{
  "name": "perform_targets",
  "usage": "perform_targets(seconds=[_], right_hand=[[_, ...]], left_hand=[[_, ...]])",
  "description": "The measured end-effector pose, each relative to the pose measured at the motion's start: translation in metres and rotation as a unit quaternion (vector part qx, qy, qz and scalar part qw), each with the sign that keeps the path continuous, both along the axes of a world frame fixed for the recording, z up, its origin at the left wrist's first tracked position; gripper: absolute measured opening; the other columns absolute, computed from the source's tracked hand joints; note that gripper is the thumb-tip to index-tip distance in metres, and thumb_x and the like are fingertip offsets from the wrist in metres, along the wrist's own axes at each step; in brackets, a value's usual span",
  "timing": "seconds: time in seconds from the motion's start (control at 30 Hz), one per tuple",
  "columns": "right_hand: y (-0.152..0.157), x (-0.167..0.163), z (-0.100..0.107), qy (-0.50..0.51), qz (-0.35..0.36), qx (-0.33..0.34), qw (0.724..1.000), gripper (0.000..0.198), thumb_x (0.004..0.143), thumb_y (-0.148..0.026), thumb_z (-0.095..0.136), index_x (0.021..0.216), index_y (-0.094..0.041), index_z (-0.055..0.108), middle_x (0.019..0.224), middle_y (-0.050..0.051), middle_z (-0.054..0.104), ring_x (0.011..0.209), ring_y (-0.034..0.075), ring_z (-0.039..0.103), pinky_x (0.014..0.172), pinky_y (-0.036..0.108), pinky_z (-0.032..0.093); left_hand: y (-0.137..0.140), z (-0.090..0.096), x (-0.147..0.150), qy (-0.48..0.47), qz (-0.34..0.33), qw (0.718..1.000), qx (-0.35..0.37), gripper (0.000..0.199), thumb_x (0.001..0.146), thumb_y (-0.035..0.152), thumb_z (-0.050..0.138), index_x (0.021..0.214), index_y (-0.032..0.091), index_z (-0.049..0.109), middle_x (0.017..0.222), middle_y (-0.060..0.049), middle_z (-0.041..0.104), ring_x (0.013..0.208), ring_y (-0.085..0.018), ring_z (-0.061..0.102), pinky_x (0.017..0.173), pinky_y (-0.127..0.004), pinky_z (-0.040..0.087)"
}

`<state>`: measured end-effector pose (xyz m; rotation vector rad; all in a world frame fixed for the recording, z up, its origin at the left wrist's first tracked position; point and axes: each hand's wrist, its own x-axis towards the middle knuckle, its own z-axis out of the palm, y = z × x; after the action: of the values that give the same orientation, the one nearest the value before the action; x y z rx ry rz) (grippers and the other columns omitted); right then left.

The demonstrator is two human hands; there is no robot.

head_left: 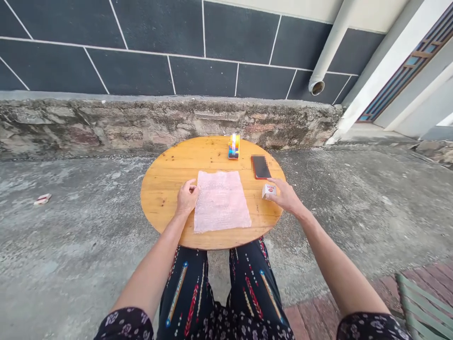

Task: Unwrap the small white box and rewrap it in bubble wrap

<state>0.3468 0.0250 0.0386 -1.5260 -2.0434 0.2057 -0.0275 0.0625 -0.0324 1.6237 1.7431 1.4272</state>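
Note:
On the round wooden table [166, 177] lies a flat sheet of pinkish bubble wrap [222, 203]. At the left edge of the sheet rests my left hand [187, 197], its fingers loosely bent and the thumb apart from the index finger. Nothing shows in its grasp. My right hand [286, 196] has its thumb and fingers around a small white box [269, 190] with a red mark, which is near the table's right edge. The box's right side is hidden by the hand.
Behind the box lies a dark phone [262, 167] with a red edge. A tape dispenser [233, 146], yellow and blue, stands near the table's far edge. Beyond is a low stone ledge [123, 127] below a tiled wall. A slatted green chair [424, 302] is at the lower right.

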Motion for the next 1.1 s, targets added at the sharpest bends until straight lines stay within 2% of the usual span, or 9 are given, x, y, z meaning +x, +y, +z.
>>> perform_targets(seconds=[0.1,0.17,0.27,0.37,0.5,0.7,0.93,1.0,1.1], right_hand=[[-0.016,-0.013,-0.005,-0.004,0.018,0.088,0.996,0.036,0.081,-0.027,0.06,0.116,-0.019,0.061,0.123,0.01,0.062,0.119,0.029,0.052,0.102,0.049,0.038],[-0.027,-0.029,-0.01,-0.002,0.058,0.112,0.992,0.03,0.084,-0.026,0.057,0.113,-0.019,0.063,0.118,0.01,0.064,0.114,0.027,0.055,0.101,0.046,0.04],[-0.041,-0.059,-0.018,-0.016,0.116,0.092,0.989,0.032,0.084,-0.021,0.055,0.115,-0.018,0.062,0.122,0.011,0.062,0.113,0.026,0.055,0.098,0.045,0.041],[-0.051,-0.089,-0.026,-0.056,0.136,0.046,0.988,0.036,0.081,-0.018,0.056,0.117,-0.018,0.061,0.128,0.011,0.059,0.113,0.027,0.054,0.094,0.045,0.041],[-0.061,-0.105,-0.033,-0.089,0.17,0.01,0.981,0.031,0.082,-0.016,0.057,0.112,-0.018,0.064,0.123,0.01,0.062,0.109,0.026,0.056,0.091,0.043,0.039],[-0.043,-0.115,-0.021,-0.096,0.131,0.014,0.987,0.028,0.082,-0.016,0.058,0.11,-0.017,0.064,0.121,0.01,0.063,0.109,0.025,0.056,0.091,0.041,0.039],[-0.013,-0.188,-0.024,-0.145,0.197,0.046,0.969,0.043,0.085,-0.023,0.058,0.126,-0.016,0.054,0.136,0.011,0.053,0.122,0.024,0.048,0.1,0.038,0.036],[-0.01,-0.187,-0.029,-0.15,0.194,0.045,0.968,0.04,0.085,-0.029,0.059,0.124,-0.017,0.056,0.134,0.011,0.055,0.12,0.025,0.049,0.1,0.039,0.036],[-0.009,-0.155,-0.034,-0.162,0.154,0.036,0.974,0.036,0.088,-0.033,0.056,0.121,-0.017,0.058,0.132,0.013,0.055,0.119,0.027,0.049,0.1,0.044,0.035]], left_hand=[[-0.002,0.002,0.001,-0.002,0.0,1.0,-0.002,0.047,0.075,0.032,0.054,0.117,0.012,0.059,0.078,-0.002,0.067,0.071,-0.016,0.061,0.075,-0.029,0.05],[-0.003,0.003,0.001,0.0,-0.001,1.0,-0.003,0.048,0.074,0.031,0.055,0.119,0.012,0.058,0.08,-0.003,0.068,0.073,-0.016,0.062,0.076,-0.028,0.05],[-0.004,0.003,0.001,0.007,-0.006,1.0,-0.003,0.049,0.073,0.029,0.056,0.119,0.012,0.058,0.081,-0.003,0.068,0.075,-0.017,0.062,0.078,-0.029,0.05],[-0.003,0.002,0.001,0.021,-0.009,1.0,0.002,0.047,0.071,0.025,0.055,0.117,0.013,0.059,0.08,-0.003,0.068,0.076,-0.018,0.063,0.079,-0.03,0.05],[-0.002,-0.001,-0.001,0.038,-0.008,0.999,0.007,0.045,0.072,0.021,0.052,0.115,0.014,0.06,0.079,-0.003,0.068,0.077,-0.018,0.062,0.081,-0.032,0.049],[0.001,-0.005,-0.001,0.043,-0.004,0.999,0.002,0.045,0.075,0.024,0.051,0.118,0.016,0.058,0.082,-0.003,0.069,0.08,-0.019,0.062,0.081,-0.032,0.049],[-0.002,0.0,0.0,0.093,-0.007,0.996,0.002,0.043,0.074,0.023,0.054,0.116,0.016,0.06,0.079,-0.003,0.067,0.085,-0.023,0.06,0.086,-0.037,0.046],[-0.002,0.001,0.001,0.106,-0.008,0.994,0.003,0.041,0.074,0.02,0.053,0.115,0.017,0.06,0.079,-0.004,0.067,0.086,-0.023,0.059,0.085,-0.037,0.046],[-0.002,0.001,0.003,0.109,-0.006,0.994,0.001,0.041,0.075,0.017,0.052,0.115,0.018,0.06,0.078,-0.003,0.067,0.088,-0.024,0.059,0.085,-0.037,0.045]])
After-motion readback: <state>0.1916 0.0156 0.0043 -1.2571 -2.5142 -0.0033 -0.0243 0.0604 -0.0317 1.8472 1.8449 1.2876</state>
